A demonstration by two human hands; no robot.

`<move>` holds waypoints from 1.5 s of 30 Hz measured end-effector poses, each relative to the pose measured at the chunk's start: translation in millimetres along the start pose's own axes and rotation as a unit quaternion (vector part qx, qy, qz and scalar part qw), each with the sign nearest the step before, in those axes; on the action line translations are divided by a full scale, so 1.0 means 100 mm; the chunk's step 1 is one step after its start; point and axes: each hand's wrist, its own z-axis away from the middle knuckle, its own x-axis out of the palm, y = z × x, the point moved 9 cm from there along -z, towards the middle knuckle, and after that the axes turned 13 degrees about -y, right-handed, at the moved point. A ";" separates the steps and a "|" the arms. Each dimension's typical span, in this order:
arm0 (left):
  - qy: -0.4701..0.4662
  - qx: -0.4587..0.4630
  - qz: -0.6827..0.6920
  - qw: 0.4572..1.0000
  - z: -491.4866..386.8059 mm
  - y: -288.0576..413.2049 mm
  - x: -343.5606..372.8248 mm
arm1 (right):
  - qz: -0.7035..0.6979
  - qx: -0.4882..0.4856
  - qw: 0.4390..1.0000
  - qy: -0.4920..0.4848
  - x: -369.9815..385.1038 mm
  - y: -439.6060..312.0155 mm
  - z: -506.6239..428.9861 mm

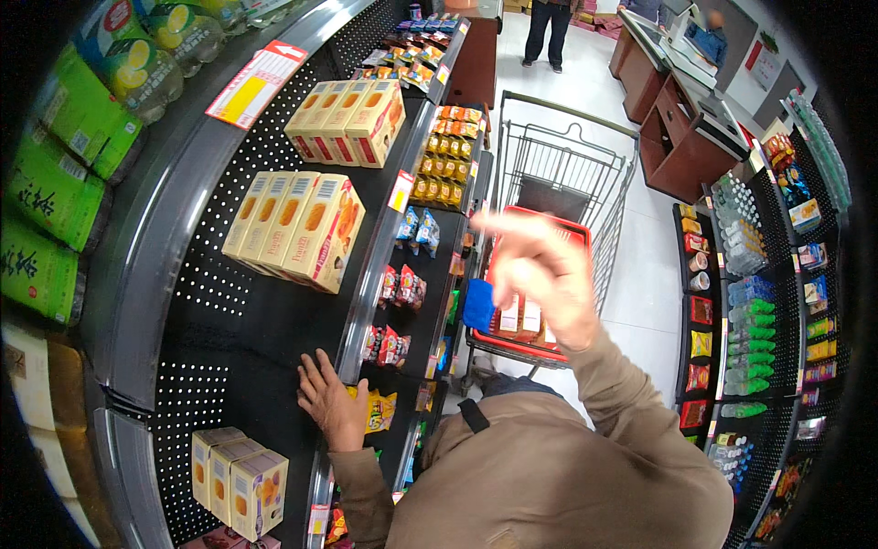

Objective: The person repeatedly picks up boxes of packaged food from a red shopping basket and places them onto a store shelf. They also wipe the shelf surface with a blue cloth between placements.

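My left hand (332, 405) rests with fingers spread on the front of a black metal shelf (274, 343), holding nothing. On this shelf stand several cream cookie boxes (302, 233), more boxes (346, 120) farther along, and a smaller group of cream boxes (240, 480) at the near end. My right hand (542, 274), blurred, is raised over a red shopping basket (583, 237) set in a metal cart; its fingers are partly bent and nothing shows in them. A blue cloth (478, 305) hangs at the basket's left edge. Packages (528, 317) lie inside the basket.
The metal shopping cart (617, 219) stands before me. Lower shelves hold snack bags (411, 288). Across the aisle is a shelf of bottles (751, 343). A wooden checkout counter (693, 130) stands ahead at the right, with a person (710, 41) behind it. Another person (547, 31) stands in the aisle.
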 end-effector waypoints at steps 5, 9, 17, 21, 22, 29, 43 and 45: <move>0.018 0.016 -0.001 1.000 0.01 0.05 -0.04 | 0.331 0.229 0.862 -0.308 0.38 1.50 0.66; 0.002 0.013 0.031 0.999 -0.01 0.01 -0.06 | 0.311 0.160 0.905 -0.244 0.35 1.70 0.43; 0.080 0.109 0.391 0.910 -0.32 0.22 -0.43 | 0.135 0.041 0.987 -0.074 -0.13 1.91 -1.16; 0.094 0.124 0.559 0.815 -0.72 0.36 -0.36 | 0.122 0.047 0.988 -0.087 0.02 2.15 -1.81; 0.104 0.121 0.565 0.809 -0.82 0.41 -0.32 | 0.114 0.046 0.990 -0.070 0.01 2.25 -1.89; 0.149 0.106 0.625 0.759 -0.90 0.50 -0.18 | 0.052 0.049 0.990 -0.117 0.20 2.37 -1.83; 0.118 0.224 0.431 0.866 -0.46 1.56 -0.66 | 0.073 0.148 0.982 0.092 -1.78 1.56 -0.17; 0.145 0.187 0.369 0.899 -0.58 1.33 -0.59 | 0.089 0.200 0.959 0.181 -2.38 1.99 0.44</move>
